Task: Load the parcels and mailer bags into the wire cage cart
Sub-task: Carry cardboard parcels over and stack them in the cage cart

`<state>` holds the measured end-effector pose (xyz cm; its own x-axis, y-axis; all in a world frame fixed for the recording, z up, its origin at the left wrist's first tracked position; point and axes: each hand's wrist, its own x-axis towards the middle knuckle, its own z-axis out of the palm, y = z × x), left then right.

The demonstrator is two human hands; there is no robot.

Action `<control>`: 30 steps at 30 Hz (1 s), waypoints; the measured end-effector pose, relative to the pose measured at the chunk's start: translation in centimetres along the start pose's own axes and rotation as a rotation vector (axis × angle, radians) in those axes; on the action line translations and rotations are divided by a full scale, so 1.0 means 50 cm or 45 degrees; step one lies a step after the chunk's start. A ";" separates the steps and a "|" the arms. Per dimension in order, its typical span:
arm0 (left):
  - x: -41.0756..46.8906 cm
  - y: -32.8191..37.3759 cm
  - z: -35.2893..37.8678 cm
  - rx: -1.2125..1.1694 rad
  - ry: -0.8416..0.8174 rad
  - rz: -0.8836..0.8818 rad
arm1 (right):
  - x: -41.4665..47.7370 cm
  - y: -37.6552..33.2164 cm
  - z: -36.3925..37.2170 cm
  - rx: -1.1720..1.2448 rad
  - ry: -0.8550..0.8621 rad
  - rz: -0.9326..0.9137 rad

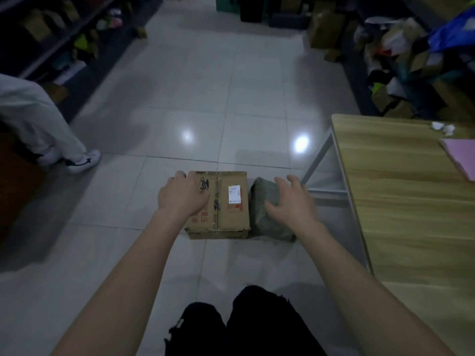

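A cardboard box (226, 204) sits flat on the pale tiled floor (205, 98), taped along its middle seam, with a small white label (234, 194) on its top face. Touching its right side lies a grey-green mailer bag (264, 201), lumpy and creased. The left hand (183, 195) lies over the box's left part, palm down, fingers curled over the far left corner and upper left edge; it covers some of the black markings on the top, and the rest of the box shows to its right. Whether it grips or merely rests there cannot be told. The right hand (293, 201) is over the right part of the mailer bag with fingers spread and slightly bent, thumb pointing toward the box; the bag shows to its left and below the wrist. It is not closed on the bag, and contact cannot be made out. A wooden table (401, 201) stands just right of the bag, with a pink sheet (460, 158) on its far side. At the left, another person's leg (43, 124) in pale trousers and a white shoe (83, 160) stand well apart from the box. Cluttered shelves (51, 34) and heaps of parcels (406, 60) line the dim room's edges.
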<state>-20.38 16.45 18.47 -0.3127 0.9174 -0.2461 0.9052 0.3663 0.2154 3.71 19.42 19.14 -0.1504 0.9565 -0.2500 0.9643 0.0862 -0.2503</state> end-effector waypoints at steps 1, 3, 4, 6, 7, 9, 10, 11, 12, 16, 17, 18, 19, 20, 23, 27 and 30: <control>0.019 -0.008 0.016 -0.058 -0.002 -0.007 | 0.019 -0.002 0.020 0.006 -0.010 0.004; 0.065 -0.026 0.048 -0.163 0.039 -0.014 | 0.068 -0.009 0.064 -0.001 -0.019 -0.014; 0.090 -0.039 0.069 -0.190 0.059 -0.011 | 0.094 -0.014 0.089 -0.008 -0.024 -0.022; 0.151 -0.071 0.124 -0.203 0.073 -0.015 | 0.153 -0.023 0.149 -0.006 -0.021 -0.027; 0.186 -0.091 0.159 -0.196 0.064 -0.021 | 0.186 -0.025 0.186 0.004 -0.024 -0.020; 0.258 -0.131 0.243 -0.174 0.037 -0.046 | 0.256 -0.023 0.277 0.046 -0.017 0.009; 0.290 -0.147 0.284 -0.171 0.018 -0.059 | 0.289 -0.017 0.321 0.078 -0.015 0.021; 0.322 -0.169 0.336 -0.171 0.000 -0.063 | 0.320 -0.012 0.375 0.107 -0.017 0.028; 0.359 -0.194 0.395 -0.175 -0.015 -0.064 | 0.355 -0.008 0.438 0.122 -0.006 0.032; 0.502 -0.290 0.662 -0.180 -0.082 -0.130 | 0.498 0.039 0.708 0.079 0.003 0.063; 0.532 -0.312 0.723 -0.187 -0.091 -0.136 | 0.530 0.054 0.775 0.067 -0.002 0.070; 0.561 -0.332 0.780 -0.192 -0.094 -0.141 | 0.561 0.070 0.839 0.047 -0.008 0.065; 0.588 -0.351 0.832 -0.188 -0.094 -0.142 | 0.590 0.086 0.901 0.008 -0.021 0.048; 0.618 -0.368 0.878 -0.184 -0.091 -0.138 | 0.618 0.102 0.955 -0.045 -0.038 0.023; 0.687 -0.407 0.995 -0.162 -0.082 -0.138 | 0.680 0.150 1.087 -0.149 -0.056 -0.014; 0.751 -0.435 1.096 -0.140 -0.033 -0.127 | 0.738 0.176 1.195 -0.108 -0.031 0.036; 0.758 -0.438 1.132 -0.177 -0.026 -0.194 | 0.753 0.169 1.230 -0.094 -0.047 0.047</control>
<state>-35.79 34.40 -49.06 -0.4360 0.8469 -0.3043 0.7990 0.5199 0.3020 -7.22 39.03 -49.93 -0.1214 0.9486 -0.2923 0.9825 0.0729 -0.1713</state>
